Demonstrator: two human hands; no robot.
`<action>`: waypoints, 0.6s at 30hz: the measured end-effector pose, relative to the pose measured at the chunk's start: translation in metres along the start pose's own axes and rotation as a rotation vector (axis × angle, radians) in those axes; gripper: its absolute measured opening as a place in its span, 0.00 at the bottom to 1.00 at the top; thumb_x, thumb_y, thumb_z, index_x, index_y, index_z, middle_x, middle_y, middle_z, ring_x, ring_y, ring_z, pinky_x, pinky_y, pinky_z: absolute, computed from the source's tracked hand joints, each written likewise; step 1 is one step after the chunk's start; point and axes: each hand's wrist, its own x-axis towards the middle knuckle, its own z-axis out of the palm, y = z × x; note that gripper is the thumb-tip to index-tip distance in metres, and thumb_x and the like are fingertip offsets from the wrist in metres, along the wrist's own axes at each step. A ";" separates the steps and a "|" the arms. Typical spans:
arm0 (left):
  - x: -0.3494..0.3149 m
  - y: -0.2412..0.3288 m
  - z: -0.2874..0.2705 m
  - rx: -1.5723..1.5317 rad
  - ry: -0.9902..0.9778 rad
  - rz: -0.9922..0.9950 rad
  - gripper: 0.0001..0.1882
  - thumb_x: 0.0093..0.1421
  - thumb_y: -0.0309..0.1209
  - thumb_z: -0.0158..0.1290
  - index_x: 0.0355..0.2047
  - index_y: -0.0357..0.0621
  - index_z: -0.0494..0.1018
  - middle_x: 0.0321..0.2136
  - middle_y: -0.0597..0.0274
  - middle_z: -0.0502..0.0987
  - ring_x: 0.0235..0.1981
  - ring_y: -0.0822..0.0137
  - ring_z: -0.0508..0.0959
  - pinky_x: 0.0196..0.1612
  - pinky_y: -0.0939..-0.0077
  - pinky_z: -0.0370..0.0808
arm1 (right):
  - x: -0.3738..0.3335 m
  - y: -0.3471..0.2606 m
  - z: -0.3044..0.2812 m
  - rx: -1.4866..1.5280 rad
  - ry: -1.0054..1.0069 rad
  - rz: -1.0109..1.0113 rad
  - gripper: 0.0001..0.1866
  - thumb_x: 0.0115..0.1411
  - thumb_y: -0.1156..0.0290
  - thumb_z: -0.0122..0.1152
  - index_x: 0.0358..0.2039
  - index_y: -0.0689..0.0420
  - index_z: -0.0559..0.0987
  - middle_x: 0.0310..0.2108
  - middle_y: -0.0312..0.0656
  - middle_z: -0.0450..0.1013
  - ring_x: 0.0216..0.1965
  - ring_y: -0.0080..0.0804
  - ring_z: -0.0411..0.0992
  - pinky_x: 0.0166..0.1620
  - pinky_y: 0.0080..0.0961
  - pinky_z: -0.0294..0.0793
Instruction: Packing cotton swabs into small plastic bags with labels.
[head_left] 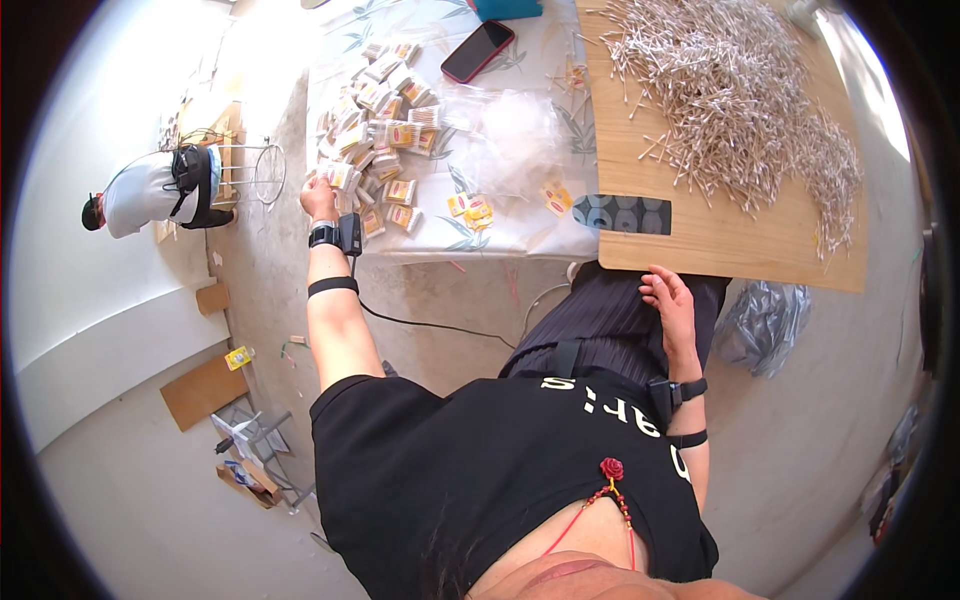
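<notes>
At the near left corner of the cloth-covered table, my left hand (319, 199) closes its fingertips on a small clear packet of cotton swabs (339, 176). Beside it lies a heap of similar swab packets (385, 105) with yellow and red labels. My right hand (672, 305) hangs just off the front edge of a wooden board (720, 262), fingers loosely bent and apart, holding nothing. On that board spreads a large pile of loose cotton swabs (735, 95). Clear empty plastic bags (520, 140) and loose yellow label cards (470, 209) lie on the table's middle.
A phone (478, 51) and a teal object (507, 8) are at the table's far side. A dark strip with round shapes (625, 214) lies across the board's left edge. Grey plastic bags (765, 325) sit on the floor at right. Another person (160, 190) stands far left.
</notes>
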 end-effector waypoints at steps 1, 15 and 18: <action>0.005 -0.003 -0.008 0.005 0.012 0.006 0.14 0.68 0.31 0.59 0.48 0.31 0.78 0.33 0.57 0.84 0.28 0.71 0.81 0.27 0.79 0.77 | 0.000 -0.001 0.003 0.003 -0.012 -0.001 0.17 0.75 0.68 0.57 0.59 0.62 0.77 0.46 0.39 0.81 0.43 0.22 0.78 0.48 0.21 0.78; -0.192 0.064 0.070 0.342 -0.288 0.925 0.21 0.60 0.31 0.64 0.53 0.42 0.77 0.49 0.51 0.79 0.55 0.48 0.75 0.61 0.56 0.69 | 0.003 -0.001 0.008 0.016 -0.045 -0.009 0.18 0.75 0.67 0.57 0.60 0.63 0.77 0.48 0.40 0.81 0.44 0.23 0.78 0.49 0.21 0.77; -0.234 0.051 0.105 0.336 -0.474 0.944 0.29 0.54 0.33 0.70 0.55 0.42 0.75 0.53 0.49 0.77 0.57 0.47 0.73 0.64 0.55 0.67 | 0.001 -0.004 0.011 0.016 -0.046 -0.012 0.18 0.75 0.67 0.57 0.60 0.63 0.77 0.48 0.40 0.81 0.44 0.23 0.78 0.49 0.21 0.77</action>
